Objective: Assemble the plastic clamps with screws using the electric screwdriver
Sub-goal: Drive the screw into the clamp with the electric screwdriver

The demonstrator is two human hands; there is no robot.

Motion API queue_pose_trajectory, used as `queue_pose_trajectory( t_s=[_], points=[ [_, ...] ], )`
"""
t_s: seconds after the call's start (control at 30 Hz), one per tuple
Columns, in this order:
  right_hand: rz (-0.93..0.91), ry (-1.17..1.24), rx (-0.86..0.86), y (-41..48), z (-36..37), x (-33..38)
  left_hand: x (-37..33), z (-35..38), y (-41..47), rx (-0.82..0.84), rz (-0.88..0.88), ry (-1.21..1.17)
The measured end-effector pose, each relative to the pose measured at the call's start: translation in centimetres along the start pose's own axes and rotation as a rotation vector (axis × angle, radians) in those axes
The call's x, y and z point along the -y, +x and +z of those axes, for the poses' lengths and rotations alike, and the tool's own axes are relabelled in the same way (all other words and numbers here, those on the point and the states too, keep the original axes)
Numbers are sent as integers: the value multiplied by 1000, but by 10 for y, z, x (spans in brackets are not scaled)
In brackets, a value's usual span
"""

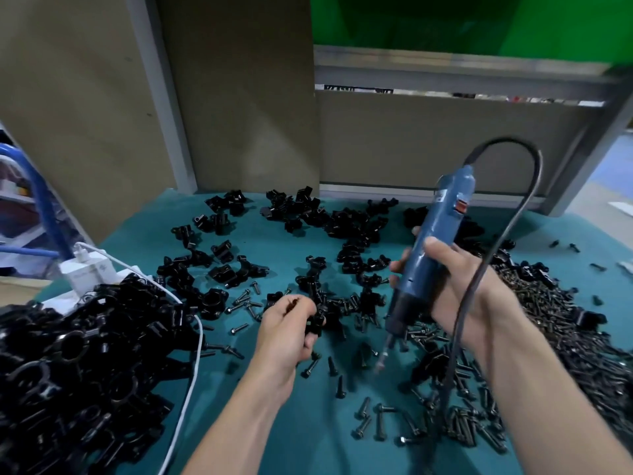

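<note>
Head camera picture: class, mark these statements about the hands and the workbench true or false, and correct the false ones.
1. The right hand holds the blue screwdriver. True.
2. The screwdriver's tip points upward. False: it points down toward the table.
3. The left hand is empty. False: it grips a black clamp.
4. A heap of screws lies at the table's right side. True.

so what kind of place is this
Likely a factory assembly bench: a heap of black clamps, a pile of screws on the teal mat, and a corded screwdriver in the right hand, while the left hand grips a clamp.
</note>
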State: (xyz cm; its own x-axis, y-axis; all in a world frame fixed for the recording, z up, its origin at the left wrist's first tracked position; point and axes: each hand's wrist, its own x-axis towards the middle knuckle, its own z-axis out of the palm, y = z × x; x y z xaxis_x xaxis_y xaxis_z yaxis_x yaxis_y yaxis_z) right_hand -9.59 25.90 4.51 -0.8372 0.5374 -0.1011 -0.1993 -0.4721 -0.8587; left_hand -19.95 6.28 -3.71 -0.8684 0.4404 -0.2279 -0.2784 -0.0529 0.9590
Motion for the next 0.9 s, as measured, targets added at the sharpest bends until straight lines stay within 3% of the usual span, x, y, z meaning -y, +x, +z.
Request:
queue_pose_trajectory(
  t_s=[0.27,0.47,0.9],
  points=[
    [-216,245,-200,33,35,-41,3,0,0,-82,91,180],
    [-200,441,-304,47,30,-36,6,3,3,-74,113,258],
    [-217,401,-243,42,33,-35,2,3,-4,-14,123,254]
  ],
)
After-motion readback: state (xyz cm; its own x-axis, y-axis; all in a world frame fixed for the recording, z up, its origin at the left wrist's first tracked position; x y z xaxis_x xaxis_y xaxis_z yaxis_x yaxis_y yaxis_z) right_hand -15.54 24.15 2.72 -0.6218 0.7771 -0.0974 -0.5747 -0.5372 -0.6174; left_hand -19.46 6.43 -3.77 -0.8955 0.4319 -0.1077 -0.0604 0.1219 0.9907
